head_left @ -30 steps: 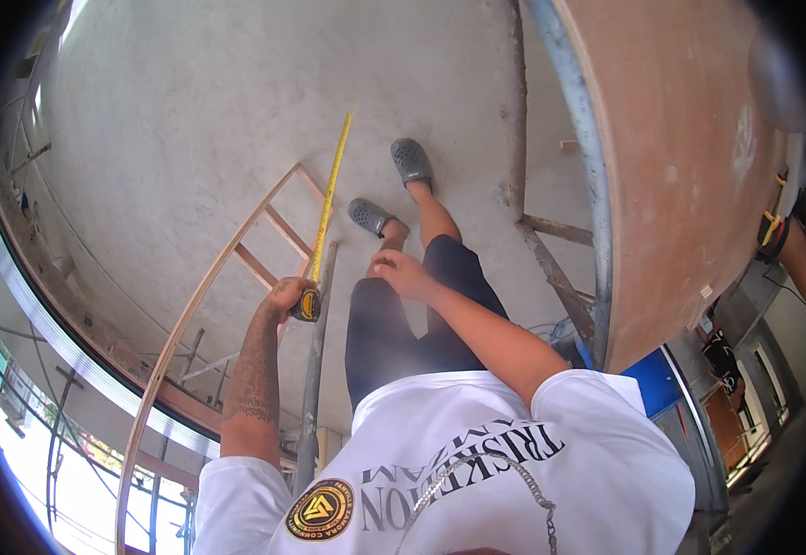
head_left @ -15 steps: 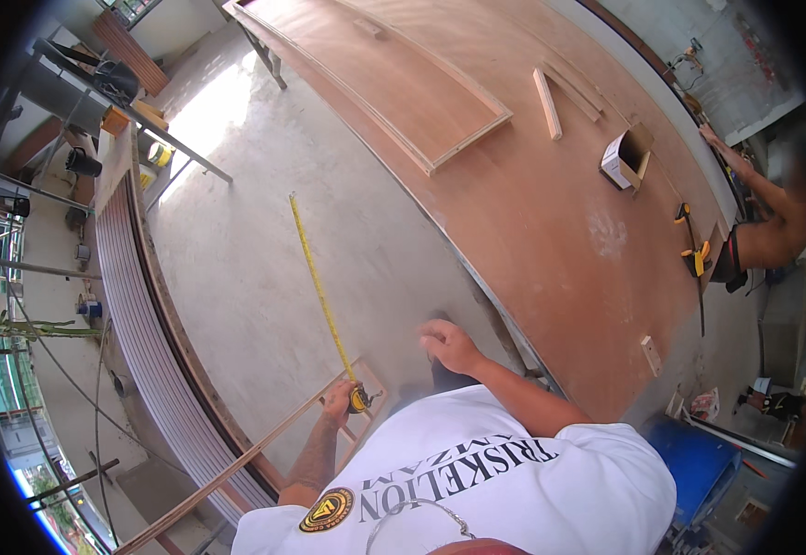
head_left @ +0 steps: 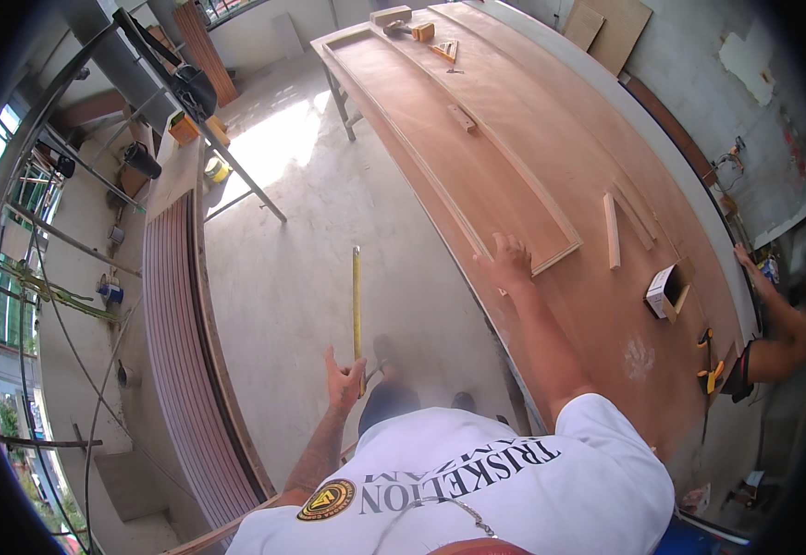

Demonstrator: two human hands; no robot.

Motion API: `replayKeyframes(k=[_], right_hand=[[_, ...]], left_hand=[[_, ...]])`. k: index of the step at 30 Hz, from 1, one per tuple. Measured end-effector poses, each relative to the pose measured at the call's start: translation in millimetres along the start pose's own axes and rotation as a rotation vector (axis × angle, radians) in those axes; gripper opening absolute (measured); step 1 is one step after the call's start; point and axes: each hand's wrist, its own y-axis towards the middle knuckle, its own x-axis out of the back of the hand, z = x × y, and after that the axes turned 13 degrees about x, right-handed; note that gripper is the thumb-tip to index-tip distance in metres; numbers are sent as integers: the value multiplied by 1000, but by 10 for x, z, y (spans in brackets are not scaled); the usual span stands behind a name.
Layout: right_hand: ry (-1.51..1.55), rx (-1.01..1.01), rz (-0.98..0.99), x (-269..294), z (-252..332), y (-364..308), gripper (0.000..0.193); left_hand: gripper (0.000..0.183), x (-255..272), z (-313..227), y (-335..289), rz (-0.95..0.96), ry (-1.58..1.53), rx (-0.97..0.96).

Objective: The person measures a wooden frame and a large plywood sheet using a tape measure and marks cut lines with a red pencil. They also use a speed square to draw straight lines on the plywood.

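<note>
My left hand [head_left: 344, 382] is closed around a tape measure, whose case is mostly hidden by the fingers. Its yellow blade [head_left: 356, 301] sticks out away from me above the concrete floor. At the near corner of a long, thin wooden frame [head_left: 558, 258], my right hand [head_left: 510, 263] has its fingers bent over the rail; the corner under them is partly covered. That frame lies on a large brown plywood sheet [head_left: 569, 342] spread over a raised table. A small wood block [head_left: 461, 117] rests by the frame's long inner rail.
Loose wood strips [head_left: 612, 231], an open carton [head_left: 669, 291] and a yellow-black clamp [head_left: 710, 375] lie on the plywood. At its far end is a triangular square [head_left: 446, 51]. A co-worker's arm [head_left: 782, 324] reaches in at the right. Stacked ribbed panels [head_left: 176, 351] stand left.
My right hand has gone from near my body out to the wooden frame's corner. The tape blade now points straighter ahead. The view has shifted, and the slim frame by my left arm is mostly out of sight.
</note>
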Motion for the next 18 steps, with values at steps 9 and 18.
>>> replayKeyframes(k=[9, 18], right_hand=[[-47, -212, 233, -744, 678, 1064, 31], [-106, -228, 39, -465, 928, 1400, 26]], left_hand=[[91, 1953, 148, 2574, 22, 810, 406], [66, 2606, -485, 4753, 58, 873, 321]])
